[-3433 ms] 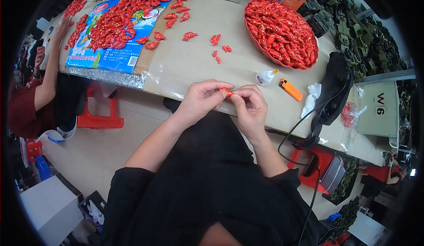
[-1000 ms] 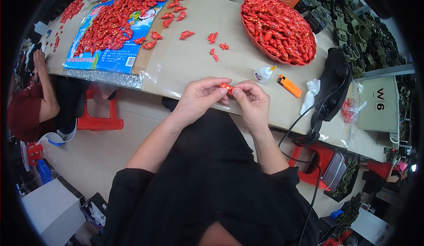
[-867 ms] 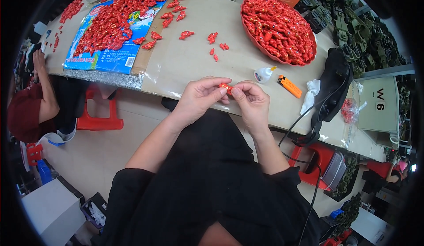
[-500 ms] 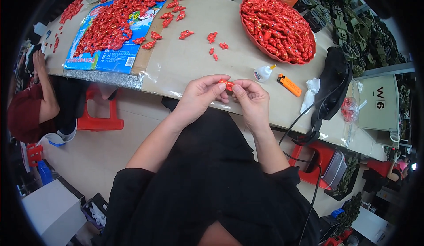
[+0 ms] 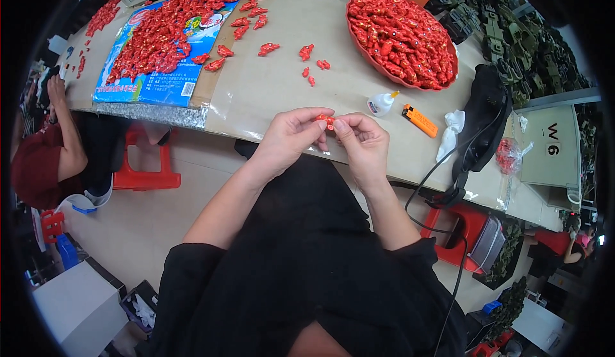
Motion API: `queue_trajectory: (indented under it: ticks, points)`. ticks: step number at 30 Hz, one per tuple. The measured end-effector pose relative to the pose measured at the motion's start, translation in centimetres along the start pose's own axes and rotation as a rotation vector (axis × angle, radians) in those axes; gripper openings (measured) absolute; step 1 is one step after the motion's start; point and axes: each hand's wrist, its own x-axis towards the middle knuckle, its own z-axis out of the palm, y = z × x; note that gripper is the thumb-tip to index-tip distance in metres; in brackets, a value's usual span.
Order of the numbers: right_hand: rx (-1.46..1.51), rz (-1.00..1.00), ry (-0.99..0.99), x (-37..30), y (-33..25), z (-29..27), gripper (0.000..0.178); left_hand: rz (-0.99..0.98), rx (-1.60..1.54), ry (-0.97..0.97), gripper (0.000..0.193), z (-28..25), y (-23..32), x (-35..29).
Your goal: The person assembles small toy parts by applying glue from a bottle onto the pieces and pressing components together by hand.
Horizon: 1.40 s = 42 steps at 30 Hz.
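Between my two hands, just over the table's near edge, is a small red figurine (image 5: 326, 120) with gold marks. My left hand (image 5: 292, 135) pinches it from the left by thumb and fingers. From the right, the thumb and fingertips of my right hand (image 5: 362, 142) close on its other end. The fingers cover most of it, so its full shape is hidden. Beyond my hands lie a few loose red pieces (image 5: 306, 52), some of them smaller bits. A small white glue bottle (image 5: 381, 104) with a yellow tip stands right of my right hand, beside an orange utility knife (image 5: 420, 121).
A red bowl (image 5: 351, 29) heaped with similar pieces stands at the back right. More cover a blue printed cardboard sheet (image 5: 163, 90) at left. A black bag with a cable (image 5: 482, 126) and a white crumpled cloth (image 5: 451, 134) lie right. Another person (image 5: 48, 158) sits far left.
My right hand has shifted very slightly left, and the figurine has turned a little between my fingers. Both hands keep their pinch.
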Motion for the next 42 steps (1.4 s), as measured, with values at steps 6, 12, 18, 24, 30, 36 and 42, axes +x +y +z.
queue_trajectory:
  ticks: [6, 12, 18, 24, 30, 36, 42]
  points:
    - [-0.027, -0.01, 0.004, 0.2, 0.1, 0.2, 0.007, 0.001, 0.001, 0.009, 0.025, -0.1, -0.1, 0.1]
    - [-0.044, -0.011, 0.01, 0.2, 0.1, 0.1, 0.007, 0.013, 0.018, 0.009, 0.025, 0.1, -0.1, 0.2]
    - [-0.016, -0.098, 0.055, -0.3, 0.7, -0.5, 0.013, 0.018, 0.019, 0.011, 0.025, 0.4, 0.2, 0.2]
    - [-0.222, -0.356, 0.239, -2.0, -0.6, -2.3, 0.011, 0.184, 0.196, 0.113, 0.026, 1.2, 3.2, 2.5]
    - [-0.139, -0.301, 0.279, -1.1, -0.5, -4.2, 0.009, 0.792, 1.093, 0.284, 0.022, 3.4, 7.5, 11.7]
    - [-0.325, -0.432, 0.256, -1.3, -0.2, -4.1, 0.009, 0.793, 1.156, 0.357, 0.023, 5.9, 7.4, 19.4]
    - [-0.344, -0.422, 0.298, -1.5, 0.2, -4.6, 0.008, 0.766, 1.274, 0.424, 0.024, 5.4, 6.9, 19.1]
